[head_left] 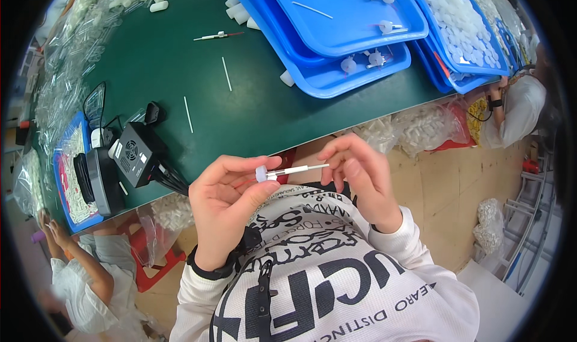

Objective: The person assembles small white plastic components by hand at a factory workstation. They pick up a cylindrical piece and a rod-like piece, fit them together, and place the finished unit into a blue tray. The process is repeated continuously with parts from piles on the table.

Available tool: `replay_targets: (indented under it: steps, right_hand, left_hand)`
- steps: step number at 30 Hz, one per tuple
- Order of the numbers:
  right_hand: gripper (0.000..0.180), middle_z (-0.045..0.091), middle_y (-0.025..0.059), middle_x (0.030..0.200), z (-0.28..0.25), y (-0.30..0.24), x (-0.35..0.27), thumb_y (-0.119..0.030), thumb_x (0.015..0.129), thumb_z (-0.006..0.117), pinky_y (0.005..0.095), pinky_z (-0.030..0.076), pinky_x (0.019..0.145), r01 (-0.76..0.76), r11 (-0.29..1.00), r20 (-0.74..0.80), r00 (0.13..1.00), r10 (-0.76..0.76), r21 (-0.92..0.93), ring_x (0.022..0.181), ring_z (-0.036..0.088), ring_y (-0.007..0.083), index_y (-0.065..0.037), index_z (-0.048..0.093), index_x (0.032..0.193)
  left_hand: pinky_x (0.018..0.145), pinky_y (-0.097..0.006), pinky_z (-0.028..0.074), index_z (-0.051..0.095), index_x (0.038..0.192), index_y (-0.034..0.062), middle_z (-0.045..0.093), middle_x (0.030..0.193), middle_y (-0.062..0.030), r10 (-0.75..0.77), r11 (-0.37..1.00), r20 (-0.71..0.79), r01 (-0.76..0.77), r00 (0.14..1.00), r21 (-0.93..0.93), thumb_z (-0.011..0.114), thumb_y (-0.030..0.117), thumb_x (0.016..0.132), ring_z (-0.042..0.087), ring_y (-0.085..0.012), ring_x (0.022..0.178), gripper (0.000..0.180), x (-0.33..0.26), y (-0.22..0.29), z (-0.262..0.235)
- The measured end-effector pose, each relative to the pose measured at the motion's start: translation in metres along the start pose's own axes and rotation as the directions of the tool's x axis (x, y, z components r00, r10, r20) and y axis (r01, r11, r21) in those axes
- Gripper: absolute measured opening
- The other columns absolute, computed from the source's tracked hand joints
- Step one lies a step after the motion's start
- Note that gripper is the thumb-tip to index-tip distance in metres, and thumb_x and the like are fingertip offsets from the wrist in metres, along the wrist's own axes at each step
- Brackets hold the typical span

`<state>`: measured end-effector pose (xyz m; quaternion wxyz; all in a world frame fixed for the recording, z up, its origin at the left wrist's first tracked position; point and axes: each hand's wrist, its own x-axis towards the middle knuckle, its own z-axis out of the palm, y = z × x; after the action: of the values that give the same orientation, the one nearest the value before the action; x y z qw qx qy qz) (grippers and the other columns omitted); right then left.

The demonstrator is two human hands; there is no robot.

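My left hand (231, 198) pinches a small translucent white cap (261, 174) between thumb and fingers, in front of my chest. A white tube-like part (291, 170) juts from the cap to the right, and a thin red wire (242, 181) trails beside my left palm. From the tube's right end comes a thin white stick (317, 166). Its far end meets the curled fingertips of my right hand (363, 177), which close loosely about it; the exact contact is partly hidden.
The green table (156, 66) bears loose white sticks (226, 73) and a similar wired part (217, 36). Stacked blue trays (336, 93) hold capped pieces; another blue tray (475, 88) holds white discs. A black box with a fan (139, 153) stands left. Co-workers sit at both sides.
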<state>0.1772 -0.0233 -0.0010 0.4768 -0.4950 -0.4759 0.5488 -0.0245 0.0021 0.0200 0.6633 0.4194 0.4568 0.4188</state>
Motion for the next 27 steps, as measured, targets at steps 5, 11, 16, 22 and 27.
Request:
replay_targets:
  steps: [5, 11, 16, 22, 27]
  right_hand:
    - [0.011, 0.052, 0.0034, 0.065, 0.002, 0.004, 0.001, -0.007, 0.091, 0.05, 0.0229, 0.035, 0.05, 0.234, 0.94, 0.114, 0.971, -0.212, -0.25, 0.054, 0.045, 0.0074, 0.0, 0.056, 0.085]
    - [0.028, 0.046, -0.0016, 0.06, 0.001, 0.001, 0.001, -0.014, 0.097, 0.044, 0.0205, 0.03, 0.047, -0.178, 0.953, 0.222, 0.967, 0.123, 0.245, 0.051, 0.038, 0.0044, -0.004, 0.051, 0.072]
    - [0.027, 0.045, -0.0024, 0.056, 0.001, -0.001, 0.002, -0.015, 0.097, 0.043, 0.0217, 0.029, 0.046, -0.256, 0.938, 0.269, 0.944, 0.191, 0.233, 0.049, 0.036, 0.0045, -0.003, 0.05, 0.073]
    - [0.015, 0.048, 0.0009, 0.059, 0.006, 0.004, 0.005, -0.01, 0.091, 0.053, 0.0222, 0.032, 0.046, 0.163, 0.977, 0.043, 0.986, -0.159, -0.134, 0.05, 0.041, 0.0061, -0.001, 0.053, 0.079]
    - [0.011, 0.053, 0.0038, 0.063, 0.002, 0.004, 0.007, -0.006, 0.088, 0.053, 0.0232, 0.035, 0.048, 0.253, 0.953, 0.091, 0.966, -0.24, -0.167, 0.05, 0.046, 0.0095, 0.001, 0.056, 0.08]
  left_hand:
    - [0.087, -0.033, 0.052, 0.056, 0.098, -0.0079, 0.063, 0.105, -0.0231, 0.021, 1.0, 0.001, -0.021, 1.0, 0.014, 0.065, -0.013, 0.075, 0.062, -0.0254, 0.1, 0.025, -0.001, -0.002, 0.005]
    - [0.089, -0.034, 0.051, 0.057, 0.097, -0.0077, 0.063, 0.105, -0.0223, 0.203, 0.974, 0.03, -0.205, 0.979, 0.091, 0.067, -0.012, 0.074, 0.062, -0.0275, 0.101, 0.025, -0.005, -0.01, 0.007]
    - [0.086, -0.033, 0.052, 0.057, 0.099, -0.0076, 0.064, 0.103, -0.0222, 0.219, 0.952, 0.032, -0.221, 0.975, 0.211, 0.068, -0.011, 0.074, 0.063, -0.0267, 0.1, 0.027, -0.005, -0.007, 0.007]
    - [0.08, -0.029, 0.053, 0.056, 0.102, -0.008, 0.065, 0.101, -0.0213, -0.009, 1.0, -0.039, 0.01, 0.999, 0.029, 0.062, -0.01, 0.08, 0.064, -0.0231, 0.094, 0.023, -0.007, 0.002, 0.006]
    - [0.08, -0.028, 0.053, 0.055, 0.103, -0.0083, 0.065, 0.099, -0.0194, -0.009, 0.999, -0.011, 0.009, 1.0, 0.05, 0.06, -0.009, 0.082, 0.064, -0.0222, 0.094, 0.022, -0.005, 0.002, 0.008]
